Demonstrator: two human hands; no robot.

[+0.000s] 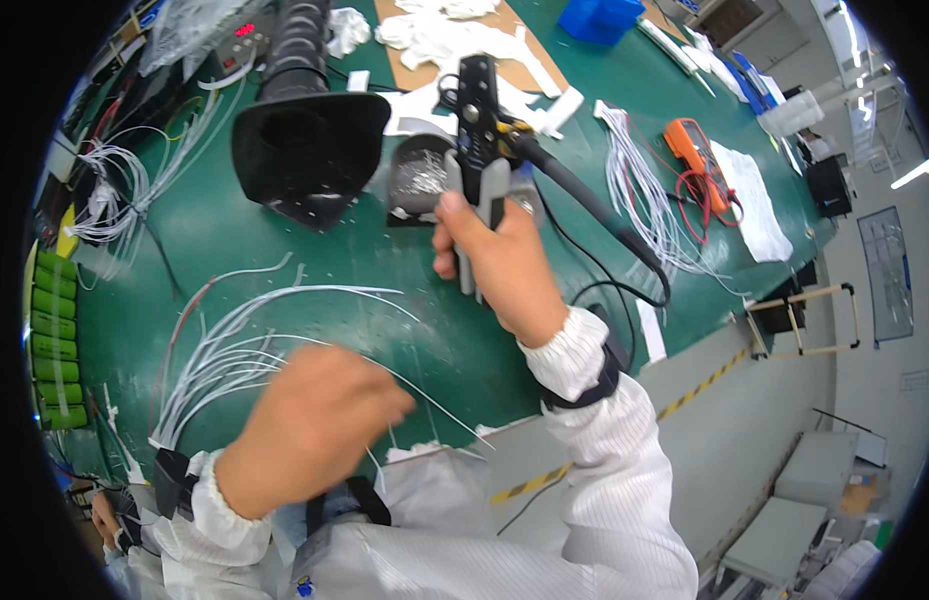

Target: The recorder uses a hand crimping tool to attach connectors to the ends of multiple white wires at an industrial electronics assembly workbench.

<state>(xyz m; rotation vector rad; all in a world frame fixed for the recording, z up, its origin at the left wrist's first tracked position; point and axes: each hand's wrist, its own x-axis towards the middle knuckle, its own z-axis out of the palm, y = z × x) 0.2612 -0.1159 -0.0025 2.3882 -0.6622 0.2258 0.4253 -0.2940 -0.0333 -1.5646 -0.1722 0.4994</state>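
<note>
In my right hand (509,265) is a wire stripper (477,120) with a black head and grey handles. It is held upright, its jaws pointing away from me. My left hand (319,420) is blurred, with curled fingers, over a fanned bundle of thin white wires (219,345) at the left front of the green table (464,350). Whether a wire lies between those fingers is hidden. Behind the wire stripper is a holder with metal wool (421,178). A soldering iron (574,188) slants to the right from it, its black cable trailing down.
A black fume hood (309,150) stands at the back left. Another tangle of white wires (114,200) lies on the far left, beside green battery cells (56,340). To the right are more white wires (639,190) and an orange multimeter (696,160). A blue bin (599,18) stands behind.
</note>
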